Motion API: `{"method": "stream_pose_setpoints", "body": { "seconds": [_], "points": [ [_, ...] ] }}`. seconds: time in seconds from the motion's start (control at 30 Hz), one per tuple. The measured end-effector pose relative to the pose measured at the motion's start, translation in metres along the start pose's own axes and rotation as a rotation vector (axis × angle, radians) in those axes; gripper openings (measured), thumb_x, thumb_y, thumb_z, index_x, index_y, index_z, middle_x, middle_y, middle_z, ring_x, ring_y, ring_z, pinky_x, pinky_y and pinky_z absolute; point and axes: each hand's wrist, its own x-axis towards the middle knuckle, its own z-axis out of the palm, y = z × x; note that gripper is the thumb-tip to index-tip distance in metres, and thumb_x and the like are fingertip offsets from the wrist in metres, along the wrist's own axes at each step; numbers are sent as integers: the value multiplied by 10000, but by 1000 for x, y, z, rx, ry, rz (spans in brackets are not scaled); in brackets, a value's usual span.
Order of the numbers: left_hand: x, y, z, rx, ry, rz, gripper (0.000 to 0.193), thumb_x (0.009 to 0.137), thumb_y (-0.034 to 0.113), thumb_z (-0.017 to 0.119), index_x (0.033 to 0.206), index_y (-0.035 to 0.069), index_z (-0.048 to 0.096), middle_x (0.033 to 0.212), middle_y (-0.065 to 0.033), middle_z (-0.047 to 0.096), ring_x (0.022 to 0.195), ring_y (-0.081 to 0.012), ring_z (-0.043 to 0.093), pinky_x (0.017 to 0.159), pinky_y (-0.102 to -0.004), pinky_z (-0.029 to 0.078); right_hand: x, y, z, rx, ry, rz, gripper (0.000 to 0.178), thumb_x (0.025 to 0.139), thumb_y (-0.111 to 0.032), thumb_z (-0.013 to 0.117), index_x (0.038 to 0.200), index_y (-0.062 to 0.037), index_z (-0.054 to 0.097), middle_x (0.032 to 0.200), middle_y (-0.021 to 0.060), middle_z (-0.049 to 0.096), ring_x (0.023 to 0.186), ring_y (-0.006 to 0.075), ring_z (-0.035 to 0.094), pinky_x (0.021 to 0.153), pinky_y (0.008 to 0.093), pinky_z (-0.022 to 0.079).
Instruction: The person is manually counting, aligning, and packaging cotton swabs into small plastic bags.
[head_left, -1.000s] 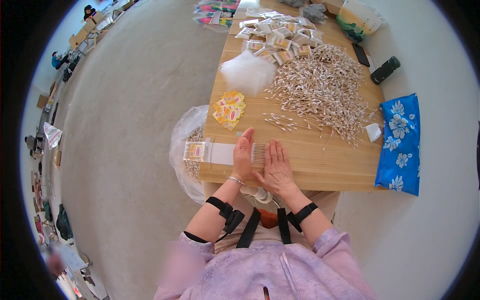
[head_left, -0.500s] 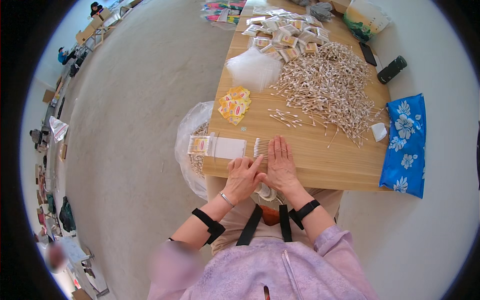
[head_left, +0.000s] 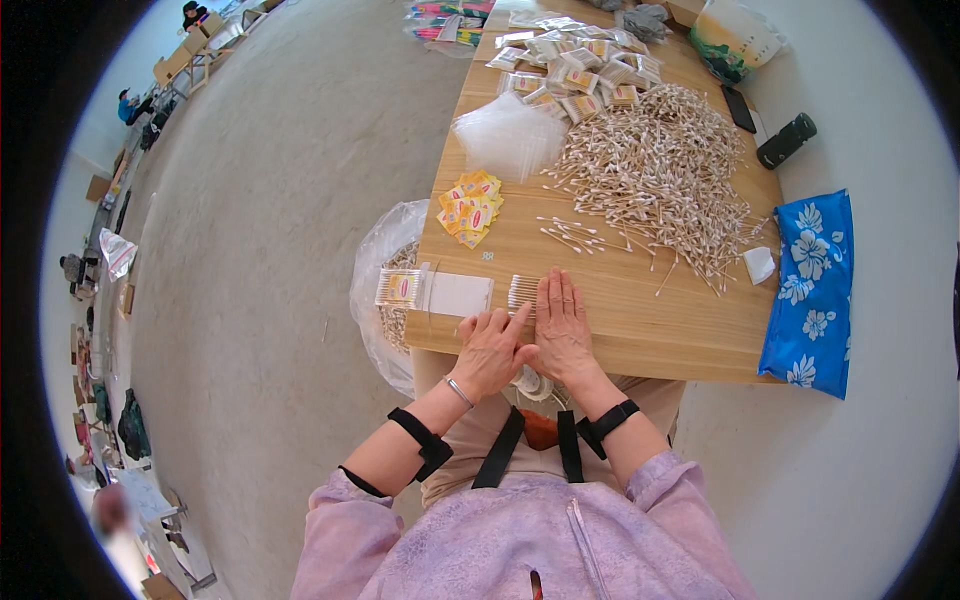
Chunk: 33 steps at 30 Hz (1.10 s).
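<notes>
A short row of cotton swabs (head_left: 522, 290) lies side by side on the table near its front edge. My right hand (head_left: 563, 325) rests flat over the right part of that row, fingers straight and together, hiding the swab ends there. Beside it, my left hand (head_left: 490, 350) has its index finger stretched to the lower edge of the swabs, and its thumb reaches toward the right hand. Left of the row is a flat white rectangular piece (head_left: 460, 296), and beyond it a clear packet of swabs with a yellow label (head_left: 398, 288) sits at the table's left edge.
A large heap of loose cotton swabs (head_left: 660, 170) covers the right middle, with filled packets (head_left: 575, 70) behind. Clear bags (head_left: 510, 138) and yellow labels (head_left: 468, 210) lie left. A blue floral pouch (head_left: 812, 290), black bottle (head_left: 787, 140) and phone (head_left: 738, 108) line the right.
My left index finger has slid slightly up along the swabs, and the left forearm has shifted a little. My right hand stays flat in the same place.
</notes>
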Motion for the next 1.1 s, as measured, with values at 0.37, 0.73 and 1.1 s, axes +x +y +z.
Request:
{"method": "stream_pose_setpoints", "body": {
  "seconds": [0.37, 0.73, 1.1],
  "points": [
    [4, -3, 5, -37, 33, -14, 632, 865, 440, 548, 1374, 99, 393, 978, -95, 501, 957, -260, 467, 860, -408, 283, 1, -2, -1, 60, 14, 4, 954, 703, -388, 598, 1412, 102, 190, 1502, 265, 142, 1422, 375, 101, 1160, 463, 64],
    [10, -1, 4, -37, 35, -28, 602, 881, 438, 533, 1353, 84, 413, 990, -92, 540, 956, -259, 494, 849, -406, 290, 1, -2, 1, 79, -27, 29, 903, 739, -359, 548, 1428, 91, 175, 1517, 265, 103, 1430, 374, 64, 1160, 462, 36],
    [15, -5, 8, -12, 33, -47, 604, 888, 446, 522, 1351, 68, 435, 970, -96, 569, 920, -256, 519, 828, -405, 303, 1, -4, 1, 85, -10, 27, 899, 750, -377, 543, 1429, 86, 180, 1516, 264, 115, 1432, 368, 62, 1159, 460, 29]
  ]
}}
